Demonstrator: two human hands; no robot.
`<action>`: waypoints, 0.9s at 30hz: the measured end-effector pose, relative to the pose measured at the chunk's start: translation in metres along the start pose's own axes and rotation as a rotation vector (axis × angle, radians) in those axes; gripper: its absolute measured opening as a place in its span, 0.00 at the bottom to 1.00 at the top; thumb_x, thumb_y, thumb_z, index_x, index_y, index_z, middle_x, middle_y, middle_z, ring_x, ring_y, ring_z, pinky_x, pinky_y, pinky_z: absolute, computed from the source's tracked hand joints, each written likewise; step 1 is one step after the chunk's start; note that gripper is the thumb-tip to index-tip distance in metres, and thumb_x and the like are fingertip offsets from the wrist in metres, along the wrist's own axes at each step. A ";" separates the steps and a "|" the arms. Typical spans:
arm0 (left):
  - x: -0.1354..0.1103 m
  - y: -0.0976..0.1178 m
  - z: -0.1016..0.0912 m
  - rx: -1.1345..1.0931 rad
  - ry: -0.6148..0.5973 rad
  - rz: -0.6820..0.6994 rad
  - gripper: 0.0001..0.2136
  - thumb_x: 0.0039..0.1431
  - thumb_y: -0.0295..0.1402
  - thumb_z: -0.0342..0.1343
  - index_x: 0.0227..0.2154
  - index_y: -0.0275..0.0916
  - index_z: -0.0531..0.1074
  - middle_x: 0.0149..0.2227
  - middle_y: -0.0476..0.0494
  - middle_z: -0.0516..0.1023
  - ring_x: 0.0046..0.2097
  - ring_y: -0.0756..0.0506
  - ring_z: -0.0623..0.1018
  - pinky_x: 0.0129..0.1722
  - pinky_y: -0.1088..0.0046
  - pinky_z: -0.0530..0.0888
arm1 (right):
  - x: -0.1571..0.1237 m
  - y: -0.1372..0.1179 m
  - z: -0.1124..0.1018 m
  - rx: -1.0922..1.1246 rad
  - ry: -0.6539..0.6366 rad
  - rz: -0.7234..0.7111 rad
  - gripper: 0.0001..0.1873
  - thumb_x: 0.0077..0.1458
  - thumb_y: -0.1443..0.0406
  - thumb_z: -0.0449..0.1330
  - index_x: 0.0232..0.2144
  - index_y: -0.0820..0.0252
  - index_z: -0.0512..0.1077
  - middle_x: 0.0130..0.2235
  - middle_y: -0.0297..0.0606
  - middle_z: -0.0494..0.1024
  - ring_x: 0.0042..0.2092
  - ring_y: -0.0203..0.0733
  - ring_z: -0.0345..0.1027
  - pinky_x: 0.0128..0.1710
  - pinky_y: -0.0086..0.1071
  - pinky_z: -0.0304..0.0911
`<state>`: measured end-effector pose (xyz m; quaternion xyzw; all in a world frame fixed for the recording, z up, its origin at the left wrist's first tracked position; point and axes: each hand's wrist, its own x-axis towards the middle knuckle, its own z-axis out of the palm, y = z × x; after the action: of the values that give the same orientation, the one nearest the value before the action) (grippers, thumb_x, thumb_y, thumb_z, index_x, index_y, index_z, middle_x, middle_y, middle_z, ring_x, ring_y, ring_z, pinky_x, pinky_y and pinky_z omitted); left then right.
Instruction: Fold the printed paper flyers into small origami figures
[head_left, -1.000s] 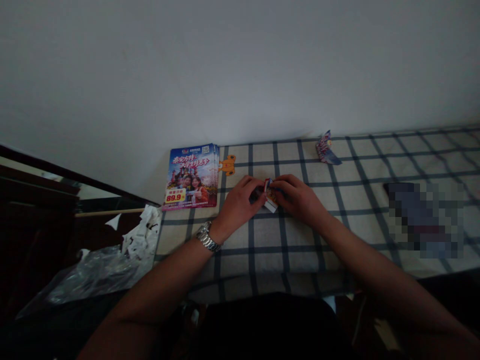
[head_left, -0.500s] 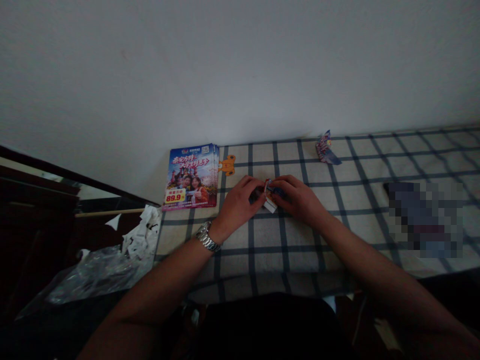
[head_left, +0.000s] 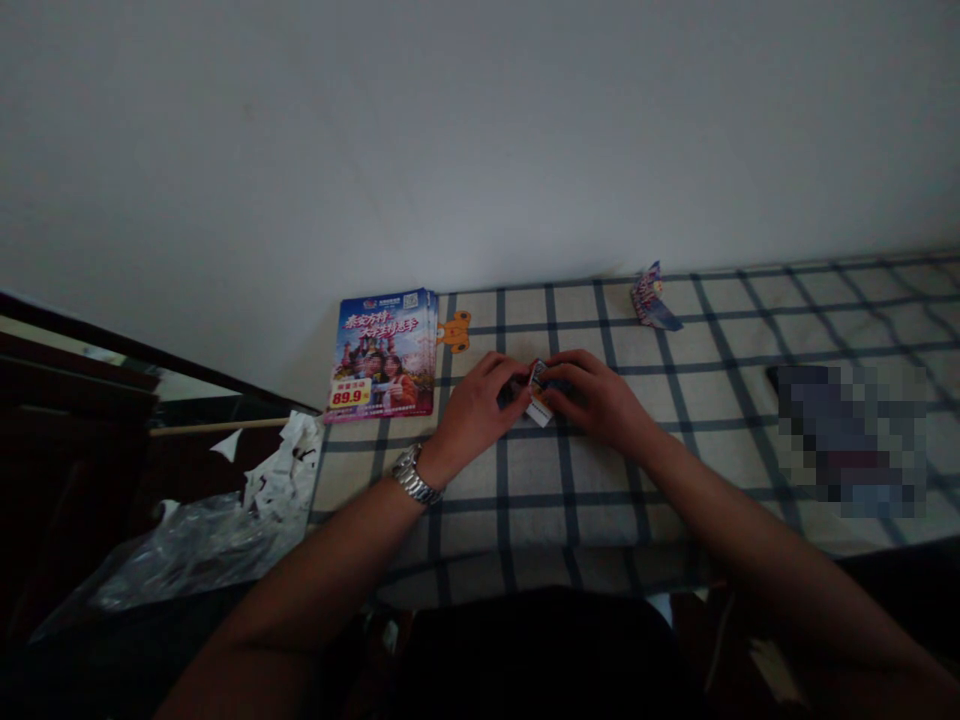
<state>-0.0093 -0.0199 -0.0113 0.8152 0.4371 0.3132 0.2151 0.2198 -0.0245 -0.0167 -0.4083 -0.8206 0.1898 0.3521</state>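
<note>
Both my hands meet over a checked cloth (head_left: 570,480) and pinch a small folded piece of printed paper (head_left: 538,396). My left hand (head_left: 480,405), with a metal watch on the wrist, grips its left side with curled fingers. My right hand (head_left: 596,398) closes on its right side. Most of the paper is hidden between the fingers; only a white corner and a coloured edge show.
A stack of colourful flyers (head_left: 384,352) lies at the cloth's far left, an orange cut-out (head_left: 455,329) beside it. A folded paper shape (head_left: 651,297) stands near the wall. A blurred dark object (head_left: 851,435) sits at right. Crumpled clear plastic and torn paper (head_left: 217,525) lie at left.
My fingers have drawn the folded paper tighter together, so less of it shows. Arms and everything else stay where they were.
</note>
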 end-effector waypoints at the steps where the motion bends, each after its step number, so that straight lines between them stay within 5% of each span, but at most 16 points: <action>1: 0.000 0.000 0.000 0.001 0.001 -0.001 0.08 0.69 0.33 0.59 0.49 0.42 0.73 0.46 0.45 0.73 0.45 0.47 0.78 0.45 0.69 0.78 | 0.000 0.000 -0.001 0.019 0.003 0.016 0.09 0.66 0.64 0.61 0.48 0.53 0.76 0.52 0.45 0.77 0.53 0.50 0.75 0.54 0.47 0.73; 12: 0.001 -0.002 0.000 0.007 -0.023 0.034 0.09 0.68 0.34 0.62 0.49 0.45 0.76 0.48 0.46 0.75 0.51 0.44 0.76 0.52 0.62 0.76 | 0.000 0.000 -0.005 0.148 0.048 0.202 0.11 0.65 0.63 0.60 0.49 0.54 0.74 0.43 0.39 0.83 0.43 0.46 0.79 0.45 0.40 0.74; 27: 0.001 -0.005 0.001 0.006 -0.020 0.032 0.12 0.69 0.33 0.61 0.53 0.44 0.73 0.48 0.45 0.76 0.51 0.44 0.77 0.52 0.63 0.76 | -0.001 0.007 -0.002 0.154 0.038 0.260 0.13 0.65 0.62 0.62 0.50 0.55 0.79 0.45 0.41 0.85 0.45 0.47 0.80 0.46 0.42 0.76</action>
<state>-0.0110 -0.0163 -0.0150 0.8259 0.4227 0.3070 0.2122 0.2253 -0.0210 -0.0193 -0.4866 -0.7369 0.2884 0.3702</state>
